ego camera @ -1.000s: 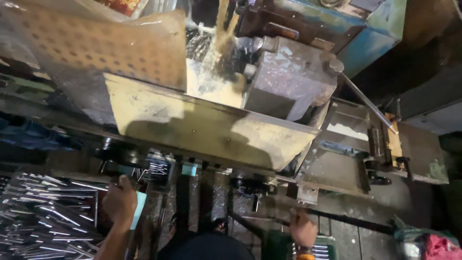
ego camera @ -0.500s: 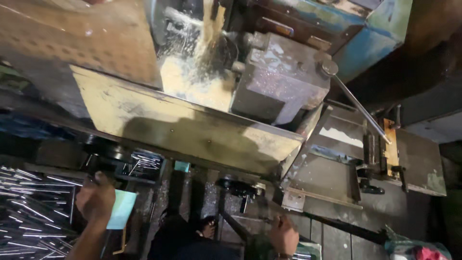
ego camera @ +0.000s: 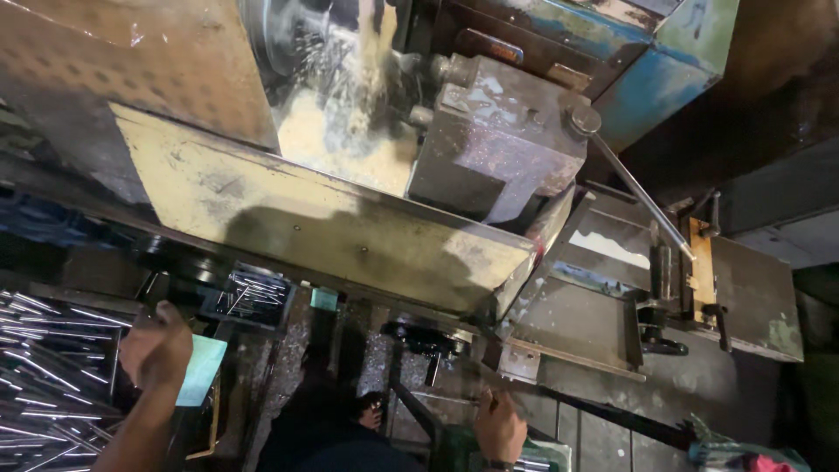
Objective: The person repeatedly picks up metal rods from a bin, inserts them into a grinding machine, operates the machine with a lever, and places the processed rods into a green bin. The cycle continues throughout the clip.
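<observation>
Handwheel [ego camera: 430, 339] sits low on the lathe's front, under the yellowed splash tray [ego camera: 350, 236], just above the right hand [ego camera: 500, 426]. Cast metal, stiff, heavy, likely oily; the rim is the place to take it. Right hand's grip looks loosely curled, holding nothing visible. Left hand [ego camera: 157, 348] makes a closed fist beside a pale green card [ego camera: 201, 371], contents hidden. Since the earlier frame the view has dropped and both hands sit lower.

Shiny metal rods [ego camera: 44, 376] — matt, grimy yellow-painted metal guard [ego camera: 323, 227].
</observation>
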